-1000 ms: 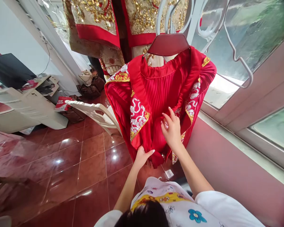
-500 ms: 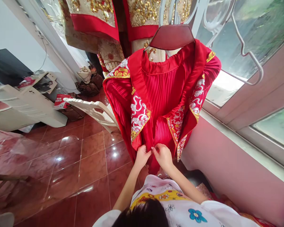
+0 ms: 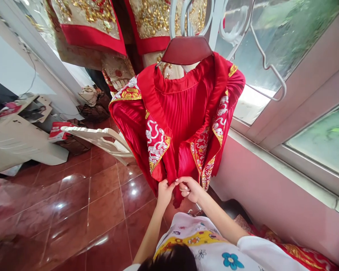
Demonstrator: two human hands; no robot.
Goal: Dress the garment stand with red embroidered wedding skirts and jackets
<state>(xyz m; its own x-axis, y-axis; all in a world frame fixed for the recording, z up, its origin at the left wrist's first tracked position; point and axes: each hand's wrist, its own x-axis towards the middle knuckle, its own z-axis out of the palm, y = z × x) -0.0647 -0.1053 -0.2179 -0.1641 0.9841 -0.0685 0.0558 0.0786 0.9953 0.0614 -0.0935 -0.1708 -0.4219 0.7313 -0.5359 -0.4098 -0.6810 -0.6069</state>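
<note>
A red pleated garment (image 3: 183, 113) with silver and gold embroidered panels hangs in front of me on a dark red hanger (image 3: 187, 50). At its lower front, my left hand (image 3: 166, 192) is closed on the edge of the red fabric. My right hand (image 3: 190, 189) meets it there, index finger and thumb at the same edge, the other fingers curled. The fingertips of both hands nearly touch. Whatever small part of the cloth lies between them is too fine to make out.
Gold-sequinned garments with red hems (image 3: 93, 39) hang behind. A white chair (image 3: 101, 141) stands left on the tiled floor, near a white desk (image 3: 31, 145). On the right are a window (image 3: 322, 131), a wire hanger (image 3: 268, 66) and a pink wall (image 3: 257, 180). Red-gold fabric (image 3: 307, 256) lies lower right.
The view has swung to the right, so the garment appears further left. My right hand's fingers have curled in more and shifted toward my left hand. My left hand keeps its hold on the cloth.
</note>
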